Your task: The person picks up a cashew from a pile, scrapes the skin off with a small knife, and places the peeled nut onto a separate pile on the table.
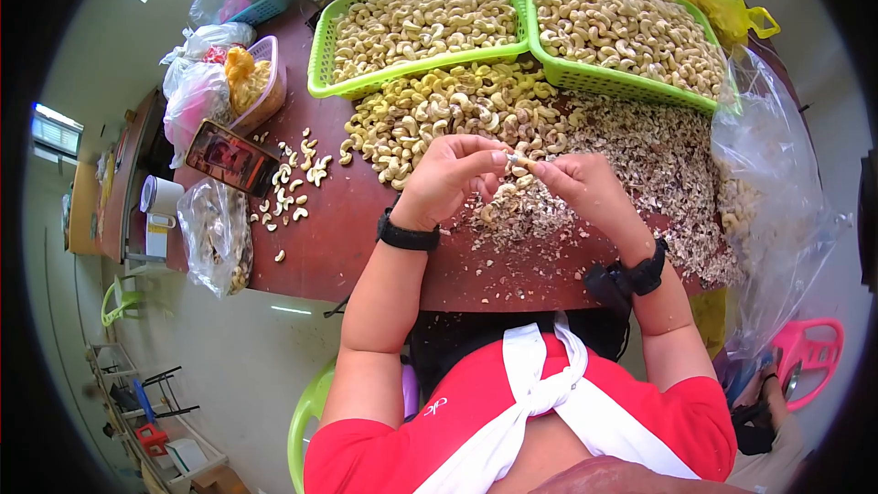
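Observation:
Over the front of the heap, my left hand [457, 174] and my right hand [590, 190] meet fingertip to fingertip. The left thumb and fingers pinch a cashew nut, mostly hidden by them. Between the right thumb and forefinger is a small knife [523, 163]; only a short tan and greyish bit shows, its tip against the left fingertips. Beneath and behind my hands lies a pile of cashew nuts [448, 110], some with brown skin on. Flakes of peeled skin [658, 169] spread under and beyond my right hand.
Two green baskets [320, 59] [631, 82] full of cashews stand at the back. A phone [231, 158], loose pale cashews [297, 174], a pink basket [277, 82] and plastic bags are on the left. A large clear bag [777, 155] hangs over the right edge of the red table [315, 261].

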`<state>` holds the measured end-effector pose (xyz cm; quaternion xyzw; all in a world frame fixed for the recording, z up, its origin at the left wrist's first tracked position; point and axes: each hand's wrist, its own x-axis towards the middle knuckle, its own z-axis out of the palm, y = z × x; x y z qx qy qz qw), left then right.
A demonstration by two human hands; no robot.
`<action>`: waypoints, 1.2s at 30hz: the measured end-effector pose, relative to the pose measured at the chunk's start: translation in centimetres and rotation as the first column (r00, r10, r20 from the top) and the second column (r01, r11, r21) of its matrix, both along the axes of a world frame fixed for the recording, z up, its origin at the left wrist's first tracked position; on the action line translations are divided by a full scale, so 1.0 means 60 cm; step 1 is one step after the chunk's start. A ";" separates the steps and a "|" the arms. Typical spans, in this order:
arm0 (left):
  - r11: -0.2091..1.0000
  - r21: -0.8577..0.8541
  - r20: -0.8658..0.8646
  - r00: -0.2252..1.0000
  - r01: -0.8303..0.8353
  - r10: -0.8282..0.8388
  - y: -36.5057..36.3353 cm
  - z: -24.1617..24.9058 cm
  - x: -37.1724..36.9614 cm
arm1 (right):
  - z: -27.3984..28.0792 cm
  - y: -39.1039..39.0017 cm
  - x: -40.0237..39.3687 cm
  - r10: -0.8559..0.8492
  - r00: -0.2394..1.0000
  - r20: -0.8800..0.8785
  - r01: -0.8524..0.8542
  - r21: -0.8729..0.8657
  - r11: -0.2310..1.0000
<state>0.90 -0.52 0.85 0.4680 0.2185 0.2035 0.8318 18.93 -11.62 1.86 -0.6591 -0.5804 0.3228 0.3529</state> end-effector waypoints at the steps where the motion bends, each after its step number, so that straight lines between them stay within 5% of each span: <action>1: 0.996 -0.066 0.010 0.998 0.065 -0.064 0.006 -0.003 -0.005 | -0.003 0.000 0.001 -0.002 1.000 0.000 0.002 0.000 1.000; 3: 0.983 -0.131 0.025 0.991 0.130 -0.128 0.005 -0.001 -0.004 | -0.007 0.000 0.005 -0.053 0.997 -0.051 0.052 -0.020 0.998; 5: 0.998 -0.055 -0.008 1.000 -0.027 0.027 -0.007 0.007 0.005 | -0.002 -0.001 0.005 -0.041 0.997 -0.063 0.038 -0.057 0.998; 14: 0.985 -0.111 0.166 0.975 -0.129 0.146 -0.004 -0.016 0.014 | 0.007 -0.004 0.010 -0.032 0.986 -0.162 0.028 -0.030 0.999; 20: 0.992 -0.053 0.276 0.953 -0.116 0.126 -0.008 -0.016 0.016 | 0.013 -0.009 0.009 0.001 0.985 -0.172 -0.002 -0.005 1.000; 36: 0.983 0.162 0.218 0.975 -0.087 0.050 -0.012 -0.004 0.011 | 0.012 -0.010 0.001 0.036 0.991 -0.131 -0.035 0.009 0.999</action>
